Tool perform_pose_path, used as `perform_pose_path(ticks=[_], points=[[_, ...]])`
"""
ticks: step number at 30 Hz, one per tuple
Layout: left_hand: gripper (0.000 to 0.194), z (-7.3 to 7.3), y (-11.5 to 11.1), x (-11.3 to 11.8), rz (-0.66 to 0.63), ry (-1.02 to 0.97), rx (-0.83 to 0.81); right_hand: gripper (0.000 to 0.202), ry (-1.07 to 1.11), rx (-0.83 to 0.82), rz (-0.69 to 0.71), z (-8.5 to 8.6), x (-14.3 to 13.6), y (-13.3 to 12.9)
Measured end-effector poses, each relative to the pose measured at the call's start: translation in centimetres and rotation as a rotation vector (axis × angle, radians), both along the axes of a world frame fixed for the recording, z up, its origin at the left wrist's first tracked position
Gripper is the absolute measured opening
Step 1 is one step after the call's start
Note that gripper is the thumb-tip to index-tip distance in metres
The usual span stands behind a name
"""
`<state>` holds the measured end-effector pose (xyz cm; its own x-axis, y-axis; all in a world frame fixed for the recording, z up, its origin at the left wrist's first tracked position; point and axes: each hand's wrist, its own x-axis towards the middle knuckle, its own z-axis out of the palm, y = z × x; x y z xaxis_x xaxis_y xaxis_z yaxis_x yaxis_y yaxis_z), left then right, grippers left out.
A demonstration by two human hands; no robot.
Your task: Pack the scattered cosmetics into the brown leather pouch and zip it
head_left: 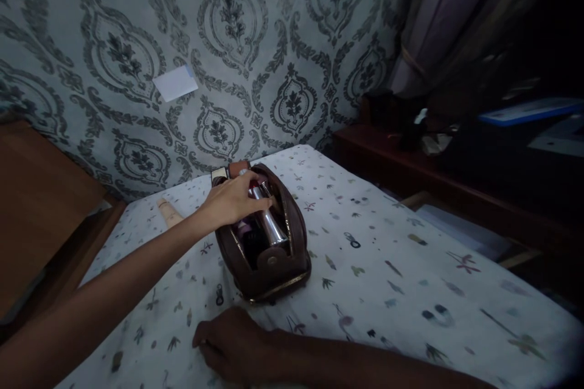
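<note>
A brown zippered bag (298, 243) lies unzipped on a white patterned sheet, with several items inside. Over its opening, my left hand (232, 199) has its thumb and fingers around a shiny silver cylinder (272, 228), which lies tilted within the bag. My right hand (237, 340) rests on the sheet in front of the bag, its fingers curled in and not touching the bag. What, if anything, is inside those curled fingers is hidden.
A beige tube (168, 213) lies left of the bag, partly behind my left forearm. The bed (365, 279) meets a patterned wall (292, 42) with a white card (176, 83) on it. Dark red furniture (378, 149) stands right, brown wooden furniture (41, 194) left.
</note>
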<state>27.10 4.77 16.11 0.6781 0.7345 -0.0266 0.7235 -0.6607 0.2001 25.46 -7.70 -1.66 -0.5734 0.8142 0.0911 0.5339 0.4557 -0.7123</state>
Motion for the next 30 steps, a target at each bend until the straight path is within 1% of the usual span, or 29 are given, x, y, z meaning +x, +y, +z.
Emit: perform_pose_path(ticks=[4, 12, 16, 18, 22, 27, 30], points=[[0.056, -0.1, 0.1, 0.2, -0.048, 0.106, 0.047, 0.038, 0.019, 0.029, -0.017, -0.4, -0.1, 0.0], [0.054, -0.9, 0.8, -0.1, -0.116, 0.185, 0.141, 0.039, 0.021, -0.027, -0.022, 0.2, 0.1, -0.1], [0.044, -0.9, 1.2, -0.1, -0.152, 0.210, 0.131, 0.039, 0.058, -0.047, -0.028, 0.3, 0.2, -0.3], [0.040, -0.8, 1.2, -0.2, -0.164, 0.213, 0.130, 0.038, 0.054, -0.051, -0.033, 0.4, 0.3, -0.4], [0.039, -0.8, 1.1, -0.5, -0.181, 0.203, 0.140, 0.037, 0.027, -0.045, -0.041, 0.4, 0.1, -0.4], [0.036, -1.0, 1.4, -0.8, -0.256, 0.167, 0.095, 0.036, 0.038, -0.044, -0.059, 0.0, -0.1, -0.2], [0.037, -0.5, 1.7, -1.0, -0.296, 0.128, 0.065, 0.037, 0.026, -0.045, -0.049, 0.1, 0.0, -0.3]])
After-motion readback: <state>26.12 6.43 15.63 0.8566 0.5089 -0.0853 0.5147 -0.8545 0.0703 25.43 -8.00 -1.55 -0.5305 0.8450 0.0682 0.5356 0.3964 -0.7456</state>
